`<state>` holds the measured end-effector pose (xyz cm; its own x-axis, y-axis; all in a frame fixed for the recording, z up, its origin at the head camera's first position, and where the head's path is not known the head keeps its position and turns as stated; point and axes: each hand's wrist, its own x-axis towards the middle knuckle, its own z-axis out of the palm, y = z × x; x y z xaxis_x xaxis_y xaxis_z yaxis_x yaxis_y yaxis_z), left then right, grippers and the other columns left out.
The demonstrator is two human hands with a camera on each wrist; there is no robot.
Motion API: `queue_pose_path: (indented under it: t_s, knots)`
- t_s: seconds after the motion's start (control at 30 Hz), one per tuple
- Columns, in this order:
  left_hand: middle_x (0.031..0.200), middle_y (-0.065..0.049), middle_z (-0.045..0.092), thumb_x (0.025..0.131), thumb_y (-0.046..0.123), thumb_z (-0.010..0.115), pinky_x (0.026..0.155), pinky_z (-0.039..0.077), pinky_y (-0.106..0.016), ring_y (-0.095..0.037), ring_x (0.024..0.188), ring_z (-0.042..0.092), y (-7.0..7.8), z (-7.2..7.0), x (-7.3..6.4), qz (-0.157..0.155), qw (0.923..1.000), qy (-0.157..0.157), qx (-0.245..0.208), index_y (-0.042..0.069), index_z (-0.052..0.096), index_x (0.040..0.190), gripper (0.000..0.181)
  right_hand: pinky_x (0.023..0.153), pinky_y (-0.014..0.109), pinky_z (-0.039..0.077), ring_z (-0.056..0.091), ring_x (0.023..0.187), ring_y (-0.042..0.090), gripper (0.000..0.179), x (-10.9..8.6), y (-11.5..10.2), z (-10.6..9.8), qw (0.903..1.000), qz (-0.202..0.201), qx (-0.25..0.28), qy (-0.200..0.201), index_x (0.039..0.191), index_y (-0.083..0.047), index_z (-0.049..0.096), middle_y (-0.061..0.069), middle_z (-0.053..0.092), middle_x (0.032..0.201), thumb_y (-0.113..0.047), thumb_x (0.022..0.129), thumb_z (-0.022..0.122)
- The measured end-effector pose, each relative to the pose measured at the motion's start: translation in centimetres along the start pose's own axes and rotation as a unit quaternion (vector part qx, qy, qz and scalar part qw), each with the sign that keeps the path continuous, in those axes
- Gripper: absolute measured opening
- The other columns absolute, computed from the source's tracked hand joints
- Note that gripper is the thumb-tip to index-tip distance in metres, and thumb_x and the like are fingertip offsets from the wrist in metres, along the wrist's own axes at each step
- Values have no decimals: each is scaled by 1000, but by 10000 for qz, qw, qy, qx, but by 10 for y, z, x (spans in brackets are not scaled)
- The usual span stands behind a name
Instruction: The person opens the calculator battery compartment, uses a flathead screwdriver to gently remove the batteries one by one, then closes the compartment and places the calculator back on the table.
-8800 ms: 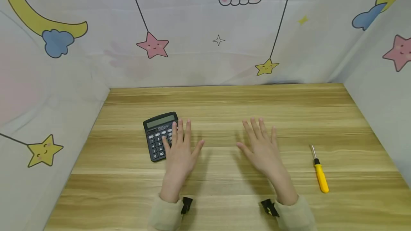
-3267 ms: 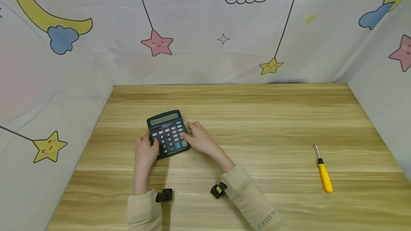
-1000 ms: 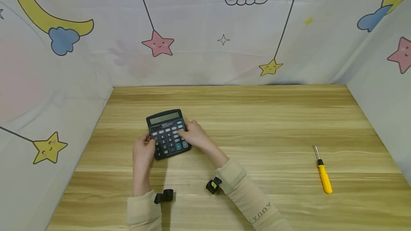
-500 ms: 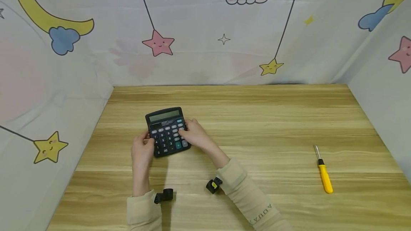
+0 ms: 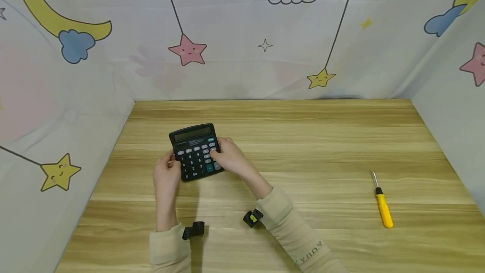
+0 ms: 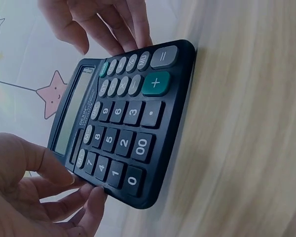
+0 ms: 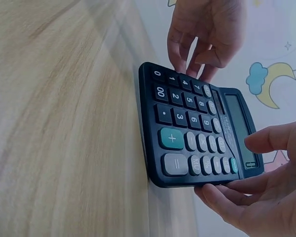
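The black calculator [image 5: 194,153] has black, grey and green keys [image 6: 119,112]; the screwdriver's handle [image 5: 384,210] is yellow, the tabletop [image 5: 303,159] streaked tan.

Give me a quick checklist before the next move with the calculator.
1. Left grip on the calculator: ok, at its left edge.
2. Right grip on it: ok, at the right edge.
3. Keys facing the person: ok.
4. Calculator level: not ok, tilted with the display end raised.
5. Lower edge clear of the table: cannot tell.
6. Screwdriver out of the way: ok, well off to the right.
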<state>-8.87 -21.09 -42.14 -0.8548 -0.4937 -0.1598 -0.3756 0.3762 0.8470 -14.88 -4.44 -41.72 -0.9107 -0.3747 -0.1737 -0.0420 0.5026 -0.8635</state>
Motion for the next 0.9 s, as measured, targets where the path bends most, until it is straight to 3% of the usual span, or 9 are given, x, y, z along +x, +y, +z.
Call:
queue_pose_path:
  t_s: [0.67, 0.9]
  knots:
    - [122, -24, 55, 89, 4, 40, 87, 40, -35, -30, 105, 53, 13, 1, -9, 365, 9989, 283, 97, -6, 46, 139, 51, 94, 43, 47, 54, 111, 29, 54, -8, -10, -6, 9998, -170, 107, 79, 141, 4, 42, 18, 55, 122, -18, 94, 55]
    - [125, -24, 54, 90, 4, 40, 94, 42, -40, -32, 110, 53, 14, 0, -11, 309, 9991, 287, -32, -5, 44, 140, 51, 76, 32, 55, 65, 101, 27, 50, -9, -11, -5, 9988, -260, 424, -35, 140, 3, 42, 18, 63, 119, -18, 96, 54]
